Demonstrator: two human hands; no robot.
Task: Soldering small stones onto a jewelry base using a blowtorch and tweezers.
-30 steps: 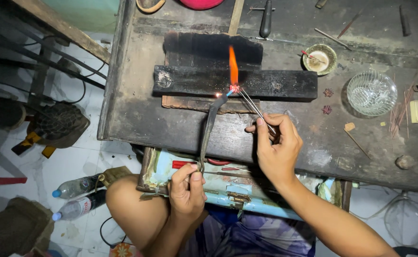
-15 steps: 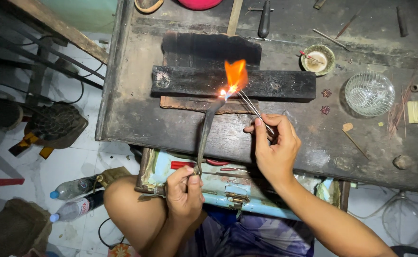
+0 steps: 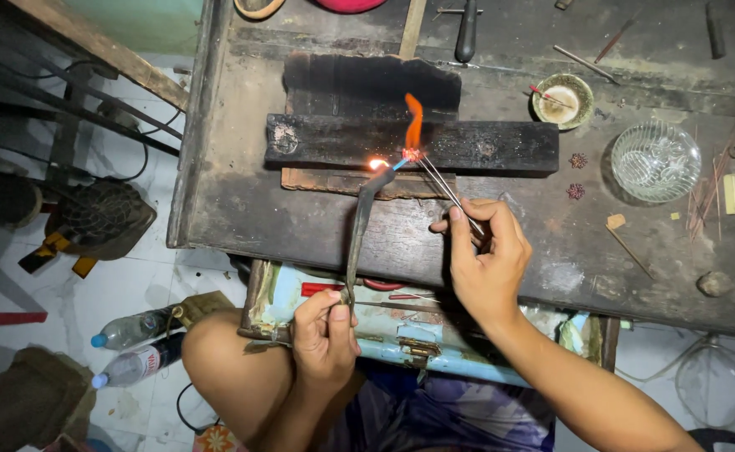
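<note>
Two tools: torch [image 3: 359,226] left hand [image 3: 324,333], tweezers [image 3: 447,188] right hand [image 3: 489,259].

A cut-glass bowl [image 3: 656,161] sits on the right of the worn dark wooden bench [image 3: 242,201], a small round dish [image 3: 561,100] stands behind it to the left, and two clear plastic bottles with blue caps [image 3: 133,345] lie on the white tiled floor [image 3: 66,293].

Dark workbench [image 3: 242,201] bears charred block [image 3: 468,144], glass bowl [image 3: 655,161], perhaps scattered wires
</note>
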